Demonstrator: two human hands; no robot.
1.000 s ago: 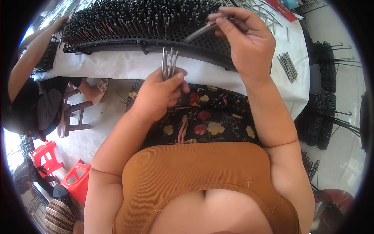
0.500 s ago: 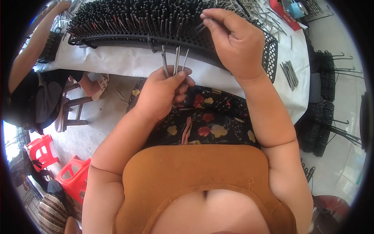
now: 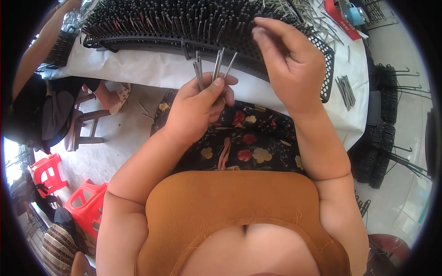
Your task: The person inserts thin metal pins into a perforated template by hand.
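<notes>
My left hand is closed around several thin metal rods, which fan upward between thumb and fingers in front of the table edge. A long black perforated rack lies on the white-covered table, packed with upright dark rods. Over the rack's right part, my right hand has its thumb and forefinger brought together close to the standing rods. Whatever is between those fingertips is too small and blurred to make out.
A small bundle of rods lies on the table at right, with loose rods and a red box farther back. Another person's arm works at the far left. Red stools stand on the floor; dark hooked racks are at right.
My right hand has shifted slightly right and down in the picture, still over the rack. The left hand's rods now lean more to the right. The view has moved a little.
</notes>
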